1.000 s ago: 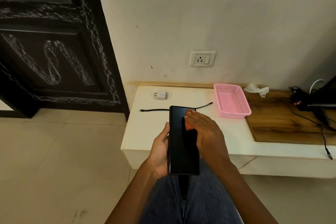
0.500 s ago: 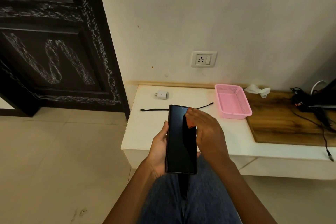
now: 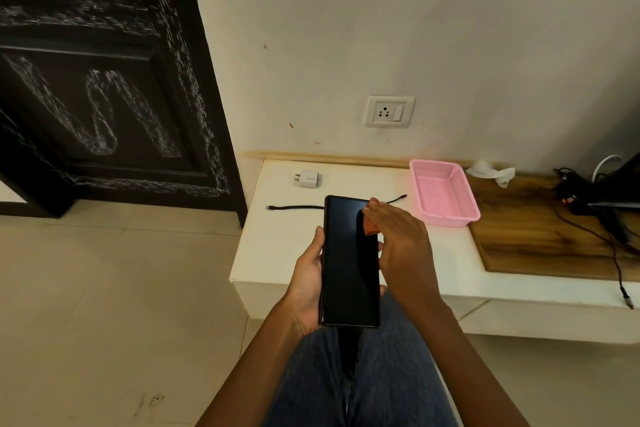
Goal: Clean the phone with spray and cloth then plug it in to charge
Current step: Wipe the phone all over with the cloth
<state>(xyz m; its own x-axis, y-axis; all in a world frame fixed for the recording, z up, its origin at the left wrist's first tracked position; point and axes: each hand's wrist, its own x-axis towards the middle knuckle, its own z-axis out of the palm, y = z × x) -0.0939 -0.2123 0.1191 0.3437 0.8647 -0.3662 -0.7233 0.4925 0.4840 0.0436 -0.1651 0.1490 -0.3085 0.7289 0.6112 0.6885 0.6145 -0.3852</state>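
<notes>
The left hand (image 3: pixel 308 274) grips the phone (image 3: pixel 349 262), its long axis pointing away toward the wall. The right hand (image 3: pixel 401 239) presses an orange cloth (image 3: pixel 371 227), mostly hidden, apparently pinched, on its top corner.

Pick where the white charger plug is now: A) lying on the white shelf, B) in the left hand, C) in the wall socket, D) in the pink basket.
A: the charger plug lies on the white shelf, behind the black cable.

Bare forearms, blue denim legs

Both arms bare, no sleeves showing — left hand (image 3: pixel 308 274) and right hand (image 3: pixel 403 243) without rings; jeans (image 3: pixel 391 374) dark blue.
</notes>
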